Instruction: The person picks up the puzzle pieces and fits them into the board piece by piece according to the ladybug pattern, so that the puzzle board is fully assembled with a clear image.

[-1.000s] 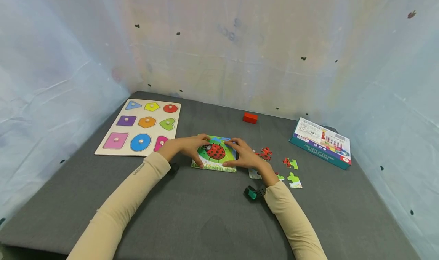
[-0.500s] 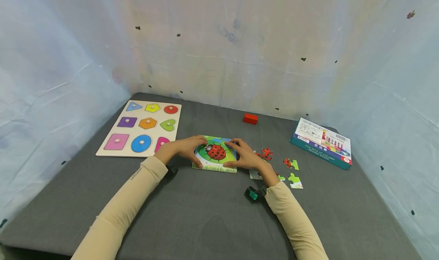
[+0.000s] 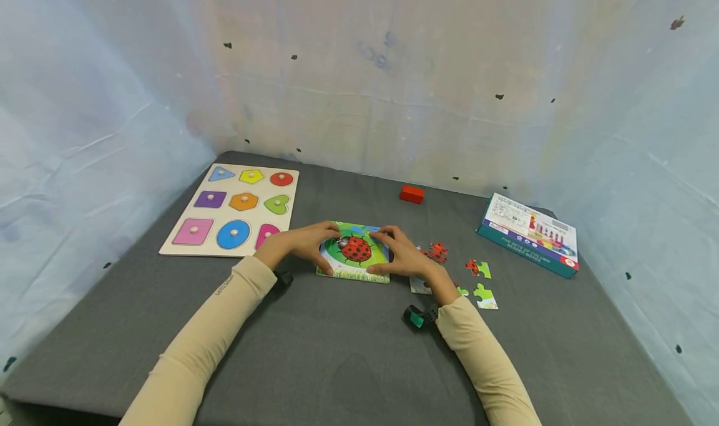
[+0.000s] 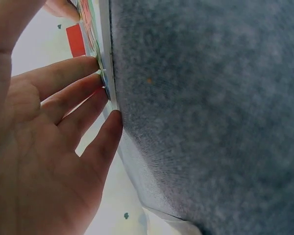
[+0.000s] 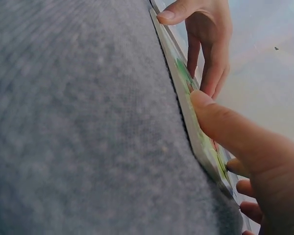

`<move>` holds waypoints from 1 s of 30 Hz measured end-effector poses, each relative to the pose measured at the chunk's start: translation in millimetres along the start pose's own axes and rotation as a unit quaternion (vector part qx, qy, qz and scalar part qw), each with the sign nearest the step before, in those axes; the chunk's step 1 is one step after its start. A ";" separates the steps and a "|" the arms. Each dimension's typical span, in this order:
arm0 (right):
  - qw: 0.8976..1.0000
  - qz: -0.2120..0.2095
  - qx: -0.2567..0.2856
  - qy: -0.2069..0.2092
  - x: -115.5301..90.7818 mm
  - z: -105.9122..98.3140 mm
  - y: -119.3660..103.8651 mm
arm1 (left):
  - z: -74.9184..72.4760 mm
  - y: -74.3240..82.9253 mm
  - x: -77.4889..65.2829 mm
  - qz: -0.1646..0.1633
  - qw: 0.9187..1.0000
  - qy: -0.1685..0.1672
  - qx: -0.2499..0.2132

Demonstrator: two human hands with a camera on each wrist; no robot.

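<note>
In the head view a square ladybug jigsaw puzzle point(image 3: 355, 251) lies flat on the grey table, red and green with a pale lower border. My left hand point(image 3: 309, 242) rests at its left side, thumb towards the near edge. At the right side rests my right hand point(image 3: 401, 254), its thumb and fingers spread over the puzzle. The left wrist view shows nearly straight fingertips point(image 4: 100, 93) touching the puzzle's edge. The right wrist view shows the right thumb point(image 5: 225, 117) on the puzzle's surface; its other fingers are partly hidden. Loose jigsaw pieces point(image 3: 485, 296) lie beside the right hand.
A wooden shape board point(image 3: 219, 214) with knobbed pieces lies at the left. At the back is a red block point(image 3: 412, 194). A teal-sided box point(image 3: 530, 232) lies at the right. Pale sheeting point(image 3: 359, 101) hangs behind the table.
My left hand has shifted slightly, and its fingers cover less of the puzzle's left part than a second ago. The right hand stays on the puzzle; the view moves slightly.
</note>
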State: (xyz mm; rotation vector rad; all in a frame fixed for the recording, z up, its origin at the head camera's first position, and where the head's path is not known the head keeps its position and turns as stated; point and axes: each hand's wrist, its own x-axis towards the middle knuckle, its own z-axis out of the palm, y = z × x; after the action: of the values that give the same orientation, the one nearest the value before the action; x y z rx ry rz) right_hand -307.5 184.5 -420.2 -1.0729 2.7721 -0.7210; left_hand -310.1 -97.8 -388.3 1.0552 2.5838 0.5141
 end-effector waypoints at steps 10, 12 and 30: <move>0.995 0.012 0.044 0.088 -13.4 -12.6 8.9 | 0.8 3.5 -3.9 0.006 1.000 0.007 0.000; 0.991 0.001 0.041 0.125 -18.4 -17.7 13.4 | 0.0 4.0 -5.1 0.005 1.000 0.008 -0.004; 0.991 -0.004 0.003 0.131 -66.9 -40.0 47.9 | 1.3 -0.9 -4.7 0.008 0.999 0.020 -0.024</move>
State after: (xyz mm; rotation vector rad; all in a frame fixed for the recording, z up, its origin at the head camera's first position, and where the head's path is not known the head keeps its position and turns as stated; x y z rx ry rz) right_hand -296.3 275.1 -412.6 -1.0583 2.9802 -0.9330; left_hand -306.9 -101.4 -389.1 1.0598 2.5859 0.6028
